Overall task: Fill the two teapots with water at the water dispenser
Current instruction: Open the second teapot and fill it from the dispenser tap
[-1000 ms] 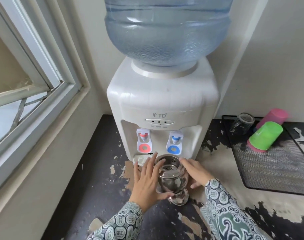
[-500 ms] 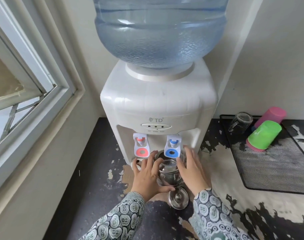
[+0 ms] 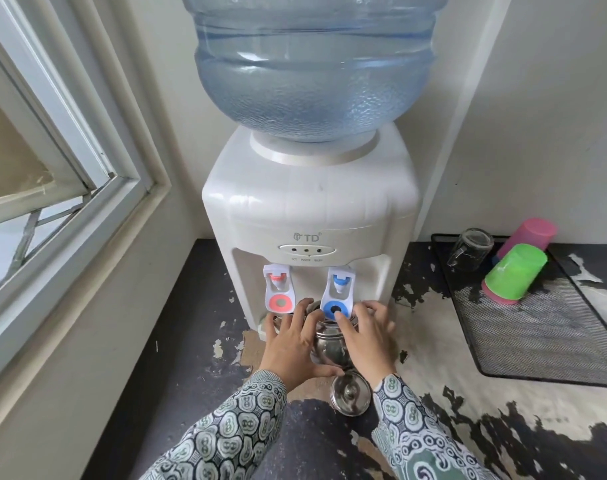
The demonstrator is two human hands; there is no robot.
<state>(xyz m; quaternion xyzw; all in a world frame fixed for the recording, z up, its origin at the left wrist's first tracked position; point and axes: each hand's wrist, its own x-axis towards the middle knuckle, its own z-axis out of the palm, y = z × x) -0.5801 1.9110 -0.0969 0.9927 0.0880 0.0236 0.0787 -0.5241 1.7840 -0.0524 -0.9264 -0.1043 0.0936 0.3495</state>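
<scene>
A white water dispenser [image 3: 309, 209] with a blue bottle [image 3: 312, 64] stands on the counter. It has a red tap [image 3: 278, 289] and a blue tap [image 3: 337, 294]. A steel teapot [image 3: 329, 346] sits open under the blue tap. My left hand [image 3: 293, 344] grips its left side. My right hand [image 3: 368, 337] rests on its right side, with one finger touching the blue tap's paddle. The teapot's steel lid [image 3: 350, 393] lies on the counter just in front. Only one teapot is in view.
A black mesh tray [image 3: 544, 337] at the right holds a glass mug [image 3: 470, 249], a pink cup [image 3: 529, 233] and a green cup [image 3: 515, 271], all on their sides. A window frame [image 3: 87, 174] runs along the left. The counter surface [image 3: 198, 393] is dark and peeling.
The teapot has moved back under the blue tap, both hands going with it. My right hand's fingers have come up against the blue tap. The lid stayed on the counter.
</scene>
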